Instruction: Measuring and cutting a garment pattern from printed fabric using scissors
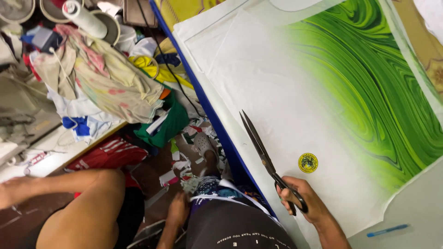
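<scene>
My right hand [302, 199] grips the black handles of large scissors [260, 147]. Their blades are slightly apart, point up and left, and lie on the white part of a printed fabric panel [286, 92] close to the table's blue edge [217, 127]. A round yellow badge [308, 163] is printed on the fabric just right of the scissors. My left hand [177, 210] hangs below the table edge, down by fabric scraps [182, 161] on the floor. Its fingers are hidden, so I cannot tell whether it holds anything.
Green swirl print [378, 87] covers the fabric's right half. A blue pen [387, 229] lies at the table's lower right. At the left are piled clothes [106, 83], a white thread cone [85, 19] and another person's bare limbs [87, 203].
</scene>
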